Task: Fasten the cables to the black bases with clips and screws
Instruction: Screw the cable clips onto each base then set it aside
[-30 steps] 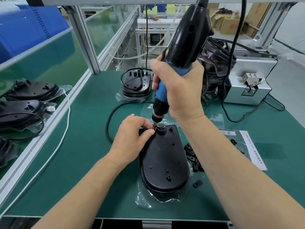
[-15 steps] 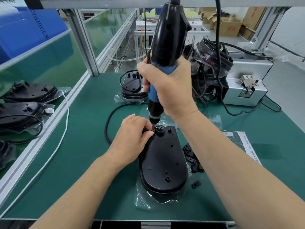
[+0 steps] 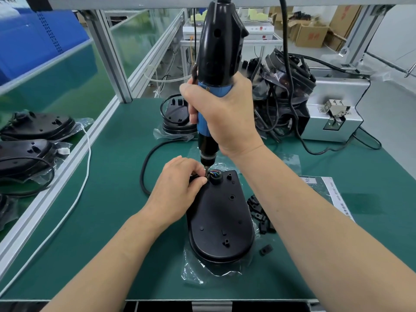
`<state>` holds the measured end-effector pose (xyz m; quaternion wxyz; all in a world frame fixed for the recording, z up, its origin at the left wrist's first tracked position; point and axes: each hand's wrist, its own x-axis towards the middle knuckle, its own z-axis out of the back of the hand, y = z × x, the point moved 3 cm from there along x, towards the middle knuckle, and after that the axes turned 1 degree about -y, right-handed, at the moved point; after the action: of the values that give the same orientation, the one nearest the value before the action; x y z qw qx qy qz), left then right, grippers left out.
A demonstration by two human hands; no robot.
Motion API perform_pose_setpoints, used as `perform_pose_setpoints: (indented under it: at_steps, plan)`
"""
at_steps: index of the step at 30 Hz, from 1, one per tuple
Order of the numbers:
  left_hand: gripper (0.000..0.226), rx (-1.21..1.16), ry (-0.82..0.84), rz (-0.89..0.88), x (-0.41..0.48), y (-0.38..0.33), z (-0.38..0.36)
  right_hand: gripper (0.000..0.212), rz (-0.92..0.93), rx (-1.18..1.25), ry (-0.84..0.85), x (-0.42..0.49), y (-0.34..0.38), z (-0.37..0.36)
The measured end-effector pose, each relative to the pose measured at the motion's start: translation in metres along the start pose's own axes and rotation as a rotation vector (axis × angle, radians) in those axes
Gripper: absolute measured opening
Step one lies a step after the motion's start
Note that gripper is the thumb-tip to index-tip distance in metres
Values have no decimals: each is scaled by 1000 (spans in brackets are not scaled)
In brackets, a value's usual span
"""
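A black oval base lies on a plastic bag in the middle of the green mat. A black cable loops from its far left end. My right hand grips the black and blue electric screwdriver, held upright with its bit down at the base's far left corner beside a round opening with coloured wires. My left hand pinches the cable and clip right at the bit; the clip itself is hidden under my fingers. Loose black clips lie right of the base.
More bases with a coiled cable stand at the back. A pile of bagged bases and cables sits back right beside a grey screw feeder box. Finished bases rest on the left shelf. A paper sheet lies right.
The screwdriver has swung from a right-leaning tilt to upright, with my right hand shifting left. My left hand stays pinched at the base's corner.
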<state>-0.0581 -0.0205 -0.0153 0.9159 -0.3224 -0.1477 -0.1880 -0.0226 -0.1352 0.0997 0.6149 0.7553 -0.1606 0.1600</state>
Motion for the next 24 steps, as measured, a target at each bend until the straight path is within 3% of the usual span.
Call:
perform_pose_setpoints:
  at_steps: [5, 13, 24]
  plan:
    - [39, -212, 127, 59, -1, 11, 2, 21, 27, -9, -24, -1, -1, 2]
    - [30, -346, 119, 163, 0, 24, -4, 22, 16, 31, -72, 0, -2, 6]
    - [20, -329, 69, 195, -1, 24, -6, 25, 56, -91, 56, 5, -7, -16]
